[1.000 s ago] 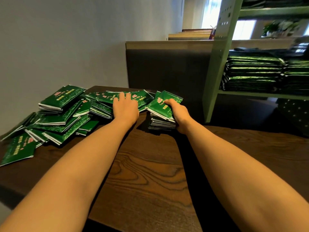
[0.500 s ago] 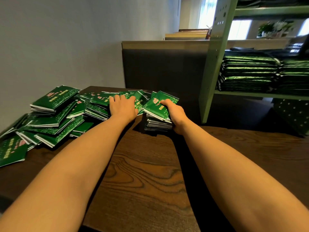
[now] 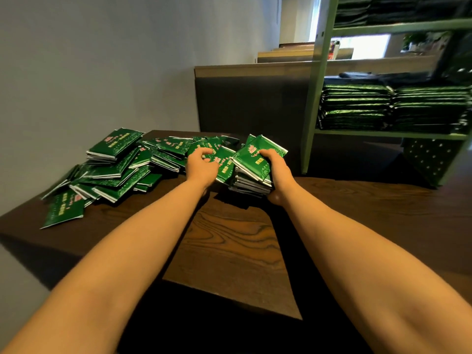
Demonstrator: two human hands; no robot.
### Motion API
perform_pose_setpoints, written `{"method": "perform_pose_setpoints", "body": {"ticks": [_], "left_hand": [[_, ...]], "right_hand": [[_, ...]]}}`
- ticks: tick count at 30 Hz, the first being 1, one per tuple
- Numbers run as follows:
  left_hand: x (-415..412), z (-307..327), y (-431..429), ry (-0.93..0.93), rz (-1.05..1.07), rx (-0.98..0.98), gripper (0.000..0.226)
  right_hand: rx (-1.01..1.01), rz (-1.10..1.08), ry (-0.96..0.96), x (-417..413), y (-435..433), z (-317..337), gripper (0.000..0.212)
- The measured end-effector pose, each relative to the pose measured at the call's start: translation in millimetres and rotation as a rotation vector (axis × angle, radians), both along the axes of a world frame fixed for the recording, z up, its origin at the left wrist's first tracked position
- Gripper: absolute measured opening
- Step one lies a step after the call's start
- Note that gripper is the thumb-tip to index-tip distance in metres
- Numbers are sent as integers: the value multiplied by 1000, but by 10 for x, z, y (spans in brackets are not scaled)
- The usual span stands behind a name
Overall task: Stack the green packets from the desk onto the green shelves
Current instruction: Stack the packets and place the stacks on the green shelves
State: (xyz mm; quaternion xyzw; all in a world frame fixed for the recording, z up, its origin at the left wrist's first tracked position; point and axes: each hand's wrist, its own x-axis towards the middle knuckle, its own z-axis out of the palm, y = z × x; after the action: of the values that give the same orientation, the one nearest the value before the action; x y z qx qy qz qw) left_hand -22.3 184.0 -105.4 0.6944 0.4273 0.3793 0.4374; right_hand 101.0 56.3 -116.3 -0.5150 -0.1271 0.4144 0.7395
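Right grip [image 3: 275,169] round packet stack [image 3: 251,163], left grip [image 3: 201,166] curled on loose packet [image 3: 225,159] — packet piles [image 3: 357,106] on green shelves [image 3: 390,134]

Glossy green foil packets [image 3: 116,144] on the dark wooden desk [image 3: 229,246] carry a pink emblem and pale vertical print, all too blurred to read. Nothing legible.
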Motion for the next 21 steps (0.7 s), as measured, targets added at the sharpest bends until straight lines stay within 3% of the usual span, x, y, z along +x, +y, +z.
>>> {"method": "perform_pose_setpoints", "body": {"ticks": [3, 5, 10, 14, 16, 21], "left_hand": [[-90, -24, -391, -15, -50, -161, 50], [-117, -35, -688, -46, -99, -230, 49], [-49, 3, -1382, -207, -205, -504, 46], [60, 68, -1836, -338, -229, -605, 25], [131, 44, -1937, -358, -252, -574, 24], [122, -42, -1885, -182, -399, -397, 49]], "right_hand": [[4, 23, 18, -83, -288, 47, 77], [-25, 7, -8, -69, -466, 68, 87], [-88, -89, -85, -44, -925, 148, 56], [-74, -83, -102, -47, -1201, 151, 70], [-67, -98, -146, -39, -1309, 111, 56], [-39, -118, -186, 42, -1459, -98, 43]]}}
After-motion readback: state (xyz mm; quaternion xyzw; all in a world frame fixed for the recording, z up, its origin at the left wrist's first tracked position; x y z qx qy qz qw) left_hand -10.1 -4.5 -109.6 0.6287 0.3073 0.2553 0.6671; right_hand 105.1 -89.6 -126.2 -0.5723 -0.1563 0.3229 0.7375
